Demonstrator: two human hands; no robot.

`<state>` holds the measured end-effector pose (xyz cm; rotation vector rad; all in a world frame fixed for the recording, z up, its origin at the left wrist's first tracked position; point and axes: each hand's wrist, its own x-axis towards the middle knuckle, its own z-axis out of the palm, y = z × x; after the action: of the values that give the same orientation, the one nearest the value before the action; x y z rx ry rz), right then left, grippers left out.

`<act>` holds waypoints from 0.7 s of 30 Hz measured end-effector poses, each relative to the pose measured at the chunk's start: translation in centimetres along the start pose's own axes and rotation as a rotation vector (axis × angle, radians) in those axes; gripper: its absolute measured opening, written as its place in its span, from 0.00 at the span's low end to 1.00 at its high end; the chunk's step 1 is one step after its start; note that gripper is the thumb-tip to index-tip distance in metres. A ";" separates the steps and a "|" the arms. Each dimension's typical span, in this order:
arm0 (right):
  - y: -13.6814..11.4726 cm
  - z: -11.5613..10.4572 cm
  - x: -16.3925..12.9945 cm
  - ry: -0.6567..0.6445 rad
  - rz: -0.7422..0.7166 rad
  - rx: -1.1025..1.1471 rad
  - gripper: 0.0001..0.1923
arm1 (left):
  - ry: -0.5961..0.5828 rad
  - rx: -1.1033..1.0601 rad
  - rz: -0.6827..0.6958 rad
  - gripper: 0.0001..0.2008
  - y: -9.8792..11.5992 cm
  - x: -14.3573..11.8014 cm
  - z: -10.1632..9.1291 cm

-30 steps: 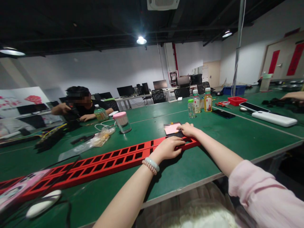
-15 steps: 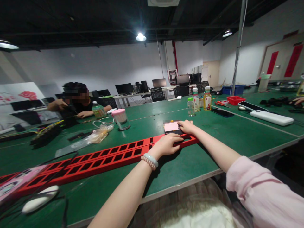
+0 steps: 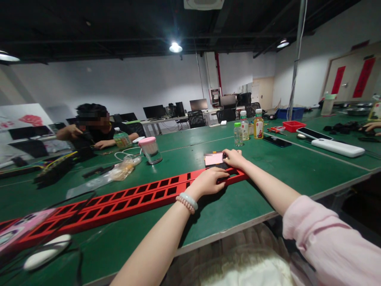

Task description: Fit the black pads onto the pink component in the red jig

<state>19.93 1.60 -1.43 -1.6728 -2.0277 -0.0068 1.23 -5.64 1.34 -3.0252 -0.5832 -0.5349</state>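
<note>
A small black box with a pink top panel [image 3: 213,159] sits at the far side of the right end of a long red slotted frame [image 3: 139,201]. My left hand [image 3: 209,180], with a bracelet at its wrist, curls its fingers over the box's near edge and the frame. Its fingertips are partly hidden. My right hand [image 3: 233,159] is closed against the box's right side, thumb and fingers bent round its corner.
On the frame's left end lies a pink patterned case [image 3: 25,230], with a white mouse [image 3: 47,252] nearby. A pink-lidded jar [image 3: 150,151], several bottles, phones [image 3: 277,141], a white power bank [image 3: 337,147] and a red tray [image 3: 294,126] stand around. A co-worker [image 3: 97,127] sits across the table.
The camera view has shifted slightly. Both hands keep the same place at the black box, and nothing else has visibly moved.
</note>
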 end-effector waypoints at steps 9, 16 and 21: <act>0.2 -1.7 -0.3 0.159 -0.068 0.104 0.21 | 0.010 -0.014 -0.002 0.15 0.1 0.0 -0.2; 1.0 -4.8 -1.4 -0.013 -0.213 0.193 0.20 | 0.015 -0.013 -0.015 0.15 0.0 0.0 -0.1; 0.4 -6.0 -2.4 -0.245 -0.240 0.314 0.23 | -0.002 0.000 -0.003 0.16 0.1 0.0 -0.1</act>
<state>22.85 -2.38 2.73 -1.2807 -2.2589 0.4303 1.28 -5.76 1.48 -3.0261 -0.5872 -0.5318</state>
